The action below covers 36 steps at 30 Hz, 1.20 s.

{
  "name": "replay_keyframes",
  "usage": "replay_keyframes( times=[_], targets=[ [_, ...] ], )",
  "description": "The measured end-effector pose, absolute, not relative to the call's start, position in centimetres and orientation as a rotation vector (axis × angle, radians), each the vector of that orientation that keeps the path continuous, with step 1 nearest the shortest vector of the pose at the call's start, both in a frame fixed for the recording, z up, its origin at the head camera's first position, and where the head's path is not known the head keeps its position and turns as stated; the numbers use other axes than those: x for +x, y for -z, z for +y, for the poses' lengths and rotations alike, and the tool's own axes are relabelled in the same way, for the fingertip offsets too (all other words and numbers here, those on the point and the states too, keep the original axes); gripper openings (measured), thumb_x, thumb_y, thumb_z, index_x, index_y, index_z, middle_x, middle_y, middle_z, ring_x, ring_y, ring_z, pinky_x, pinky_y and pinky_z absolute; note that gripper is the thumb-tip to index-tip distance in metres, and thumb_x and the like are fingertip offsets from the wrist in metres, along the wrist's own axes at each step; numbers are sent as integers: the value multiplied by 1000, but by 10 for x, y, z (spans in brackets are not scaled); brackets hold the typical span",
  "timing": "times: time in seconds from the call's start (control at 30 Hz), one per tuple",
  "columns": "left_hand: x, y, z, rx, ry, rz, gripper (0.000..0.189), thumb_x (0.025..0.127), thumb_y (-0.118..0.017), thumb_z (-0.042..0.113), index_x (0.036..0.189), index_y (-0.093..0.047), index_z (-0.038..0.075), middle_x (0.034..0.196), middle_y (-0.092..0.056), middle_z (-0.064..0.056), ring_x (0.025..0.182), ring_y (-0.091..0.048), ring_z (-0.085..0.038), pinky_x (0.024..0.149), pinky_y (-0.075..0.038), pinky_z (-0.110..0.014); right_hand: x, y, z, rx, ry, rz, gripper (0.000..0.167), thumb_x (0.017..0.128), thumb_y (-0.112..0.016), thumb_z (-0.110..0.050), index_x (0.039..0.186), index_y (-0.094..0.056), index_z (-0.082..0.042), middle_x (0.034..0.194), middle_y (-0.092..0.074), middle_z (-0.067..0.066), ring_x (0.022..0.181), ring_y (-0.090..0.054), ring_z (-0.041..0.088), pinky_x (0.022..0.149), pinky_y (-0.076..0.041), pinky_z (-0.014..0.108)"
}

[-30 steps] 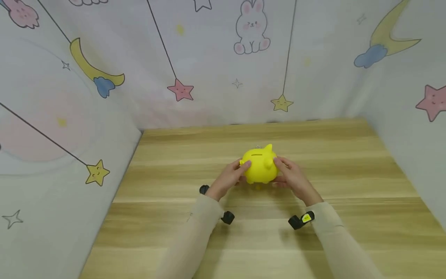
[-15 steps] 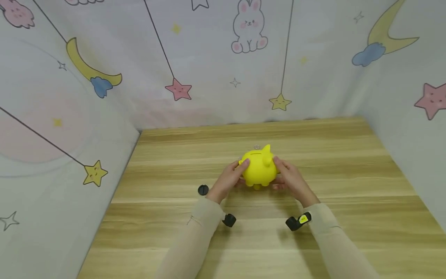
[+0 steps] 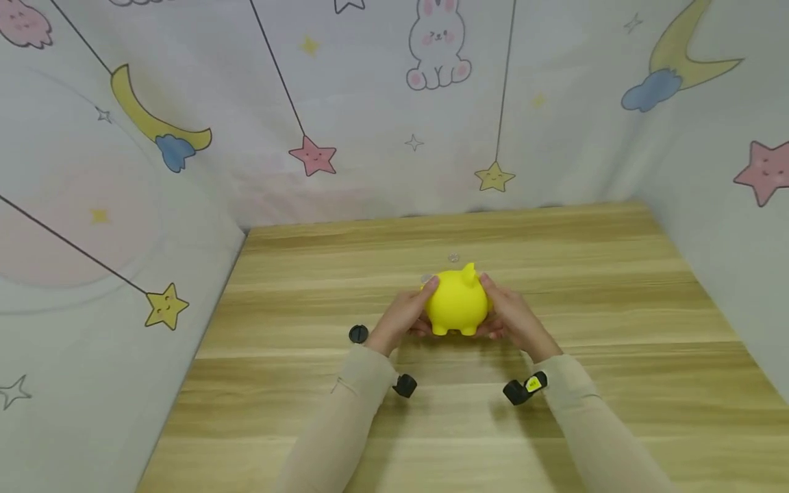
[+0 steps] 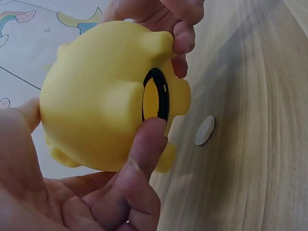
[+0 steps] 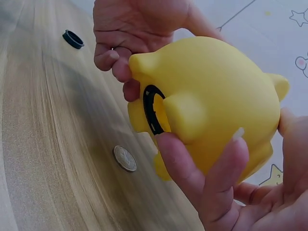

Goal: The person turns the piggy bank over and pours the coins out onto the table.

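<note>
The head view looks forward and down across the desk to the patterned wall cloth. Both wrist views, far nearer and tipped sideways, face inward from opposite sides, sharing the yellow piggy bank and its black-ringed opening.

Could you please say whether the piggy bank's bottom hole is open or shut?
Open: the black-rimmed hole shows yellow inside the piggy bank, and the black cap lies apart on the table.
</note>
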<state>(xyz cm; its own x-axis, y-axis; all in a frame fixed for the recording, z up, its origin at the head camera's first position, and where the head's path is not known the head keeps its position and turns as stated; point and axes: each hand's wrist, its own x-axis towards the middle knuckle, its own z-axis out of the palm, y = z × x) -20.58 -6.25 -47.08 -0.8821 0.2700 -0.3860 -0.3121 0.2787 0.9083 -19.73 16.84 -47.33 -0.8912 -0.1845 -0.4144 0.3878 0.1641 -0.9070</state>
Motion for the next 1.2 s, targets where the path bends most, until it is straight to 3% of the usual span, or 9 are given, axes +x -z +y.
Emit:
replay_keyframes(
  times=[0.3, 0.6, 0.77, 0.87, 0.97, 1.1, 1.2],
  targets=[
    [-205, 468, -63, -151, -1605, 2028, 90, 78, -51, 85, 102, -70, 1, 80, -72, -19, 66, -71, -30, 60, -57, -33, -199, 475, 167, 243, 1734, 1907, 95, 91, -36, -78, 126, -48, 9, 86, -70, 23, 61, -70, 24, 44, -46, 19],
    [-209, 464, -61, -232, -1591, 2013, 94, 76, -46, 89, 83, -68, -2, 65, -67, -15, 48, -63, -18, 47, -49, -24, -205, 470, 166, 336, 1734, 1784, 90, 88, -38, -81, 114, -47, 5, 68, -60, 12, 46, -58, 11, 45, -49, 19],
    [-209, 465, -61, -222, -1577, 2002, 94, 76, -46, 89, 87, -69, -1, 68, -67, -13, 49, -62, -16, 49, -50, -24, -205, 470, 168, 310, 1731, 1778, 90, 88, -38, -80, 111, -49, 6, 68, -60, 12, 47, -59, 12, 46, -50, 21],
    [-211, 465, -62, -140, -1569, 2026, 90, 80, -47, 86, 102, -68, 1, 78, -69, -13, 60, -66, -21, 58, -54, -29, -205, 469, 173, 222, 1735, 1840, 89, 91, -38, -76, 123, -47, 7, 82, -62, 15, 58, -62, 16, 53, -54, 25],
    [-214, 465, -65, -2, -1587, 2056, 79, 87, -53, 75, 123, -62, 6, 94, -68, -12, 80, -67, -28, 72, -55, -38, -207, 469, 181, 85, 1787, 1893, 83, 96, -42, -67, 140, -40, 4, 108, -59, 21, 77, -66, 22, 67, -58, 33],
    [-216, 468, -73, 163, -1675, 2051, 70, 90, -69, 51, 148, -45, 20, 120, -60, -8, 104, -61, -31, 88, -51, -47, -209, 470, 191, -108, 1944, 1820, 69, 104, -52, -39, 155, -25, -2, 141, -40, 27, 105, -62, 25, 92, -50, 50],
    [-217, 473, -76, 273, -1750, 2039, 78, 86, -79, 35, 152, -38, 31, 133, -53, -5, 112, -59, -29, 93, -49, -46, -208, 470, 198, -238, 2025, 1740, 65, 103, -55, -14, 157, -19, -5, 151, -28, 26, 116, -56, 23, 99, -43, 56]
  ],
)
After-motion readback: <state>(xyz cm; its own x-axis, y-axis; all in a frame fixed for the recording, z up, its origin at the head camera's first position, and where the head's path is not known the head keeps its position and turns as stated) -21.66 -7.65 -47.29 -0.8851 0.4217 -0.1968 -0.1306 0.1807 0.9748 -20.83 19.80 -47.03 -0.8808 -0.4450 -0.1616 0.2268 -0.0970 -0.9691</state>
